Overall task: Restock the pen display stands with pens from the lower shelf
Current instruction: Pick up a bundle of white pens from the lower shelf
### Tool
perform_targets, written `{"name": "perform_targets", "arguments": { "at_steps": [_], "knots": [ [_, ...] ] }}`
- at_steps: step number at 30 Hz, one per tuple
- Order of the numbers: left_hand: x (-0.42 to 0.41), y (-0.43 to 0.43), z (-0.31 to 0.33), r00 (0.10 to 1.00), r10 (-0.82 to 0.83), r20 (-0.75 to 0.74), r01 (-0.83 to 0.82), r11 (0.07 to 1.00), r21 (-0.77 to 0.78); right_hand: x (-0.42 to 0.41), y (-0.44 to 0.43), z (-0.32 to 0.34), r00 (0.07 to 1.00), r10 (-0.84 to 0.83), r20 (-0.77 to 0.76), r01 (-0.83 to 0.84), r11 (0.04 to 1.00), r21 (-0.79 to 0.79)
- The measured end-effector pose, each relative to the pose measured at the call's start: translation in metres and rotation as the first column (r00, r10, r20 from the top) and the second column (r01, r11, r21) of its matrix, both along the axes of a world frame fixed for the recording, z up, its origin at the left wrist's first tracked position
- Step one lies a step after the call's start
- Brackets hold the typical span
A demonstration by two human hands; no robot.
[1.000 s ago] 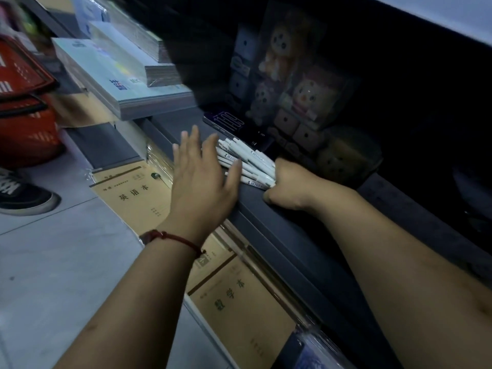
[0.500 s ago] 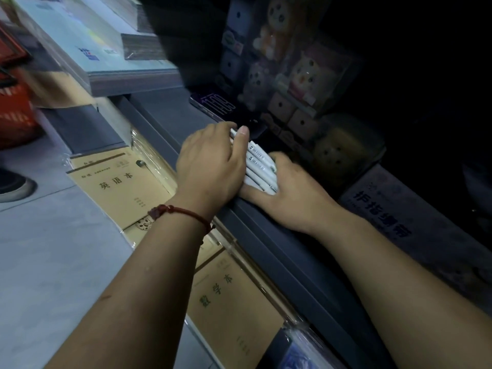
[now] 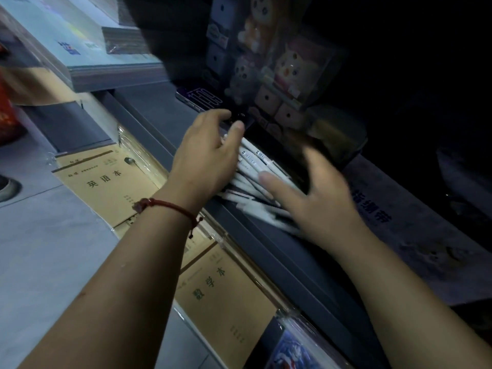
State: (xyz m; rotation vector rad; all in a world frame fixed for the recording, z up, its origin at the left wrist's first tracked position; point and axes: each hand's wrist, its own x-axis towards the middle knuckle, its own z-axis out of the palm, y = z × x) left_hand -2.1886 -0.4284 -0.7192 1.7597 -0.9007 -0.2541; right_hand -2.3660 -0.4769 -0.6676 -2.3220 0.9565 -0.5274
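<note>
Left hand (image 3: 205, 161) lies cupped over white pens (image 3: 253, 161) on grey shelf (image 3: 149, 113), grip cannot be told; right hand (image 3: 316, 201), blurred, fingers spread, touches them.

Pale grey tiled floor (image 3: 40, 249) fills the lower left and is the brightest area. A grey shelf (image 3: 306, 267) runs diagonally from upper left to lower right; its recess falls into deep shadow toward the upper right. Below its front edge, brown exercise books (image 3: 106, 182) in clear wrap lie in a row, with a blue illustrated pack (image 3: 290, 352) at the lower end. Above left, stacked books (image 3: 114, 75) rest on a higher level. At the back of the shelf stand boxed plush toys (image 3: 287, 67). A blurred red object (image 3: 6, 118) and part of a shoe (image 3: 6, 186) sit at the left edge.
</note>
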Motion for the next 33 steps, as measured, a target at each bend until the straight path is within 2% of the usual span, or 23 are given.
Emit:
{"name": "perform_targets", "arguments": {
  "at_steps": [1, 3, 5, 7, 10, 14, 17, 19, 22, 26, 30, 33],
  "knots": [
    [0.004, 0.001, 0.002, 0.999, -0.020, -0.029, 0.019, 0.999, -0.028, -0.015, 0.009, -0.004, 0.984, -0.104, 0.148, 0.114, 0.991, -0.064],
    [0.010, 0.002, 0.005, 0.998, -0.056, -0.042, 0.054, 0.997, -0.056, -0.042, 0.022, -0.017, 0.881, -0.323, 0.345, 0.378, 0.920, -0.103],
    [0.012, 0.000, 0.005, 0.995, -0.093, -0.040, 0.091, 0.995, -0.046, -0.058, 0.023, -0.035, 0.775, -0.520, 0.361, 0.544, 0.838, 0.040],
    [0.007, -0.005, 0.003, 0.995, -0.097, 0.009, 0.096, 0.995, 0.040, -0.063, 0.021, -0.047, 0.756, -0.592, 0.280, 0.585, 0.802, 0.117],
    [-0.003, -0.008, -0.001, 0.987, -0.042, 0.156, 0.018, 0.988, 0.152, -0.052, 0.023, -0.054, 0.821, -0.535, 0.200, 0.537, 0.842, 0.045],
    [-0.006, -0.010, -0.002, 0.986, 0.039, 0.162, -0.058, 0.992, 0.113, -0.046, 0.038, -0.049, 0.953, -0.275, 0.128, 0.295, 0.939, -0.175],
    [-0.007, -0.015, -0.005, 0.978, 0.089, 0.190, -0.114, 0.986, 0.125, -0.060, 0.039, -0.049, 0.995, -0.089, 0.036, 0.094, 0.973, -0.209],
    [-0.010, -0.018, -0.006, 0.975, 0.107, 0.194, -0.133, 0.983, 0.129, -0.069, 0.037, -0.051, 0.998, -0.042, -0.048, 0.031, 0.976, -0.214],
    [-0.013, -0.019, -0.005, 0.977, 0.119, 0.175, -0.139, 0.985, 0.106, -0.069, 0.032, -0.050, 0.996, -0.049, -0.078, 0.028, 0.969, -0.245],
    [-0.014, -0.016, -0.001, 0.991, 0.090, 0.099, -0.096, 0.994, 0.055, -0.057, 0.026, -0.053, 0.997, -0.082, 0.007, 0.082, 0.964, -0.252],
    [-0.009, -0.005, 0.003, 0.999, -0.025, -0.039, 0.024, 0.999, -0.034, -0.041, 0.028, -0.058, 0.985, -0.162, 0.063, 0.173, 0.946, -0.275],
    [-0.009, 0.005, 0.004, 0.990, -0.116, -0.079, 0.110, 0.991, -0.078, -0.026, 0.032, -0.057, 0.970, -0.213, 0.113, 0.236, 0.937, -0.257]
  ]
}}
